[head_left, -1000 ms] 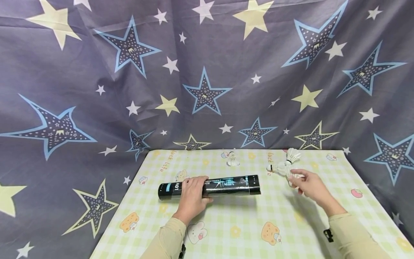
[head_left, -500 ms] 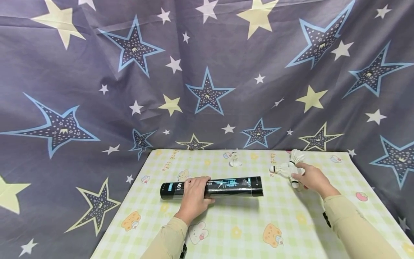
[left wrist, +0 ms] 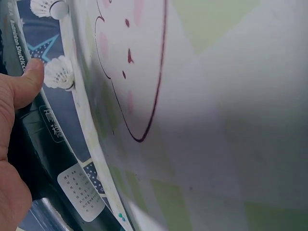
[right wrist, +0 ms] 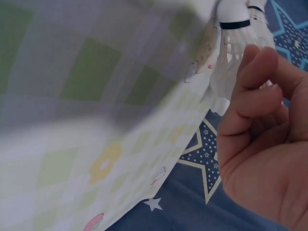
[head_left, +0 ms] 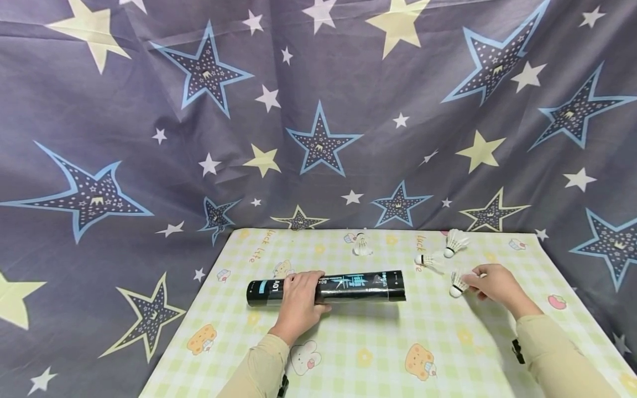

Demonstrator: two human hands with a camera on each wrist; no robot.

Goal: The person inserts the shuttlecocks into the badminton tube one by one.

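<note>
My left hand (head_left: 301, 301) grips a black shuttlecock tube (head_left: 360, 287) from above, its fingers over the top and the thumb on the near side. The tube lies sideways above the table, with blue and white print. In the left wrist view the thumb (left wrist: 32, 82) lies along the dark tube. My right hand (head_left: 500, 290) pinches a white shuttlecock (head_left: 457, 286) by its feathers, cork pointing toward the near left. The right wrist view shows curled fingers partly hiding that shuttlecock (right wrist: 228, 60). Just beyond it lie two more, one shuttlecock (head_left: 429, 261) and another shuttlecock (head_left: 456, 242).
A further shuttlecock (head_left: 362, 245) stands by itself near the far edge, behind the tube. The table wears a green checked cloth (head_left: 368, 326) with cartoon prints. A dark star-patterned curtain (head_left: 278, 127) hangs directly behind it.
My right hand has come to pinch a shuttlecock and drawn it slightly toward me, apart from the two beside it. The left hand and tube stay nearly still; the head view shifted slightly.
</note>
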